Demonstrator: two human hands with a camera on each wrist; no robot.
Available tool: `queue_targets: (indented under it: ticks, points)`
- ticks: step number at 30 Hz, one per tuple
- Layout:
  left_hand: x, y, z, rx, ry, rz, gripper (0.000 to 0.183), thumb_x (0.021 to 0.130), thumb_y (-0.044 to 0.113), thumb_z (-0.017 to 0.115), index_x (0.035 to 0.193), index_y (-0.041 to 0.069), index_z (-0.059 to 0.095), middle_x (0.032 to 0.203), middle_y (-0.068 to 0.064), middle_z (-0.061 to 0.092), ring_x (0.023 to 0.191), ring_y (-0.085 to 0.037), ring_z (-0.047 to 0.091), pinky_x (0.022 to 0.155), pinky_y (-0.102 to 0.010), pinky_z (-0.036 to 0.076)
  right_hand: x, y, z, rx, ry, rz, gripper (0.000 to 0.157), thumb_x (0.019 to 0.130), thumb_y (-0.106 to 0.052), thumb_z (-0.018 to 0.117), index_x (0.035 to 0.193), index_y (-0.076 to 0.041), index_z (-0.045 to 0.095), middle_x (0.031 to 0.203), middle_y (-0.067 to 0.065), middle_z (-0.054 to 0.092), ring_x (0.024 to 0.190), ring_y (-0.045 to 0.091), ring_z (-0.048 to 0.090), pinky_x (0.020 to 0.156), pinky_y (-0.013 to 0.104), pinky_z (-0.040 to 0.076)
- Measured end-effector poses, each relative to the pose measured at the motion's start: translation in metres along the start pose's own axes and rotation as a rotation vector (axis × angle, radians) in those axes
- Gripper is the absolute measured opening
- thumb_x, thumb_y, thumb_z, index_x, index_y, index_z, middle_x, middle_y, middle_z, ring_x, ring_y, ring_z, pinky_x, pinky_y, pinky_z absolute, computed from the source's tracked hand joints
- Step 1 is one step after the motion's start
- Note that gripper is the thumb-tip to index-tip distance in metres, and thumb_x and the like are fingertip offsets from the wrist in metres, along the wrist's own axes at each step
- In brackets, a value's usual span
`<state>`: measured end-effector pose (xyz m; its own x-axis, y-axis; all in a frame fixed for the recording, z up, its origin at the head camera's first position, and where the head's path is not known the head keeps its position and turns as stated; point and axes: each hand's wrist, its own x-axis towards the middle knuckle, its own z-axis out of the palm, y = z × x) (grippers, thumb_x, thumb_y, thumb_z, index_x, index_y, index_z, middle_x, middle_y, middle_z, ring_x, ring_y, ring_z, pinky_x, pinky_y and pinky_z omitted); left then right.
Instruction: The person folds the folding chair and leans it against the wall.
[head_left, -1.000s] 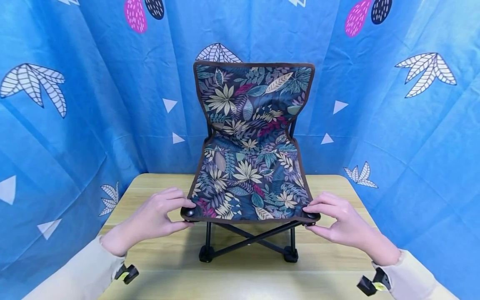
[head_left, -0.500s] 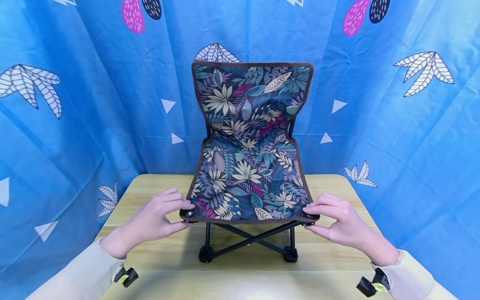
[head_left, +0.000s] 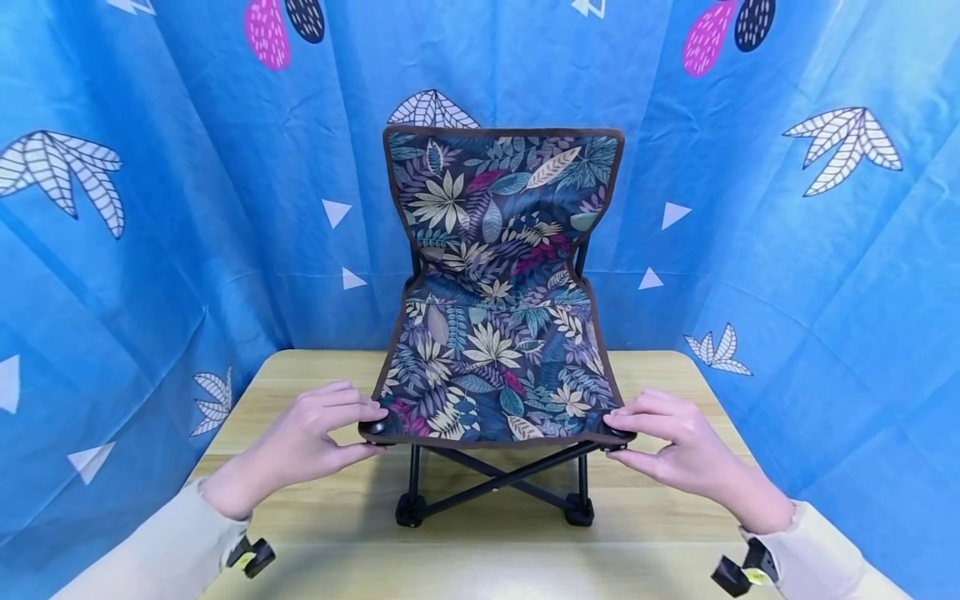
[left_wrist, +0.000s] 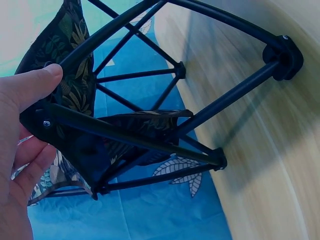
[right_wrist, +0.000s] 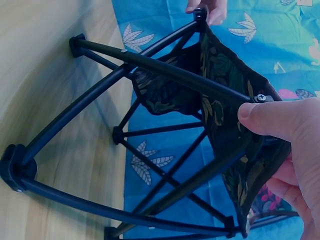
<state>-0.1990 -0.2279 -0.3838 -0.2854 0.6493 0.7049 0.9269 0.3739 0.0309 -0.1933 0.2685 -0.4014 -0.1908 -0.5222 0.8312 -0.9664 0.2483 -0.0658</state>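
A small folding chair [head_left: 495, 342] with dark leaf-print fabric and brown edging stands unfolded, its back upright. My left hand [head_left: 307, 429] pinches the front left corner of the seat, fingers on top by the black corner cap and thumb beneath. At the front right corner, my right hand [head_left: 678, 437] grips the same way. In the left wrist view the left thumb [left_wrist: 42, 85] lies against the underside by a black tube. The right wrist view shows the right thumb [right_wrist: 270, 119] near a screw at the corner joint. Crossed black legs [head_left: 498, 481] show below the seat.
The chair's feet stand on a pale wooden table [head_left: 315, 533] with rounded far corners. A blue curtain [head_left: 322, 167] printed with leaves, triangles and drops hangs behind and along both sides. Each wrist wears a small black camera mount [head_left: 251, 557].
Both hands keep their pinch on the seat's front corners. The chair stays in place; the view shifts only very slightly.
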Motion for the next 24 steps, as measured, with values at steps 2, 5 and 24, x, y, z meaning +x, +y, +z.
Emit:
queue_targets:
  ticks: [2, 5, 24]
  points:
    - [-0.0004, -0.0002, 0.001, -0.003, 0.004, -0.001, 0.034, 0.082, 0.026, 0.096, 0.109, 0.01, 0.084, 0.1, 0.0, 0.082, 0.084, -0.013, 0.068, 0.078, -0.025, 0.059, -0.0002, -0.0008, 0.0002, -0.006, 0.005, 0.002, 0.038, 0.103, -0.038, 0.076, 0.1, 0.0, 0.083, 0.09, 0.009, 0.077, 0.075, 0.015, 0.062, 0.063, 0.02, 0.05]
    - [-0.0009, -0.0007, 0.0025, -0.016, 0.006, -0.007, 0.031, 0.089, 0.032, 0.092, 0.108, 0.009, 0.084, 0.1, -0.001, 0.082, 0.084, -0.014, 0.069, 0.079, -0.026, 0.06, -0.0002, -0.0014, 0.0003, -0.013, 0.009, 0.006, 0.04, 0.103, -0.038, 0.075, 0.1, 0.0, 0.083, 0.09, 0.01, 0.078, 0.075, 0.015, 0.063, 0.063, 0.02, 0.05]
    - [0.001, -0.0045, 0.003, -0.021, 0.029, -0.014, 0.038, 0.092, 0.034, 0.089, 0.109, 0.001, 0.083, 0.099, -0.009, 0.082, 0.084, -0.02, 0.071, 0.078, -0.028, 0.062, 0.0032, -0.0022, 0.003, -0.079, 0.02, 0.035, 0.044, 0.104, -0.042, 0.073, 0.103, 0.001, 0.084, 0.092, 0.01, 0.079, 0.074, 0.018, 0.068, 0.063, 0.021, 0.053]
